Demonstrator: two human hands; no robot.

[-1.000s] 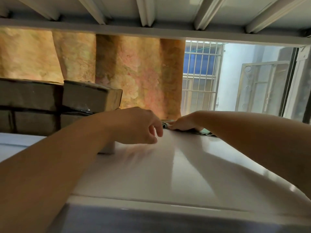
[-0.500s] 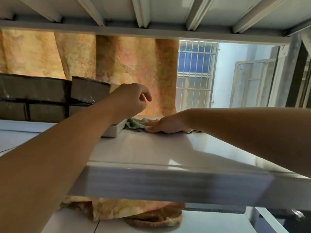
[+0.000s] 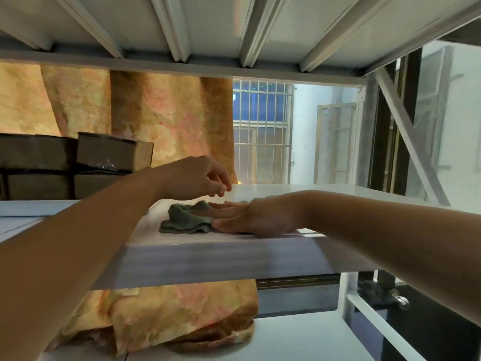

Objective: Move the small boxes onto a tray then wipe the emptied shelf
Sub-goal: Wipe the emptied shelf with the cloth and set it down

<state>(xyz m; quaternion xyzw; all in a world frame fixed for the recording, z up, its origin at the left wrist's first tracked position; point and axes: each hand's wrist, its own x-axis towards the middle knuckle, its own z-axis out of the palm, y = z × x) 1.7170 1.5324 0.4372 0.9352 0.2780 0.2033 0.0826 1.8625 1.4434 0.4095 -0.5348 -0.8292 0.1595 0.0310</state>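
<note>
A crumpled green cloth (image 3: pixel 186 219) lies near the front edge of the white shelf (image 3: pixel 299 192). My right hand (image 3: pixel 250 217) lies flat on the shelf with its fingers pressed onto the cloth's right side. My left hand (image 3: pixel 194 177) hovers just above and behind the cloth, fingers loosely curled, holding nothing. Brown cardboard boxes (image 3: pixel 112 152) are stacked at the left of the same shelf, behind my left forearm.
An orange patterned curtain (image 3: pixel 166 118) hangs behind the shelf and bunches on the lower shelf (image 3: pixel 299 337). The upper shelf's ribbed underside (image 3: pixel 234 27) is close overhead. A diagonal brace (image 3: pixel 406 134) and post stand at the right; a barred window (image 3: pixel 260 131) is behind.
The view dropped, showing the shelf's front edge and the lower shelf. My right hand slid the cloth forward and left. My left hand lifted and hovers above it.
</note>
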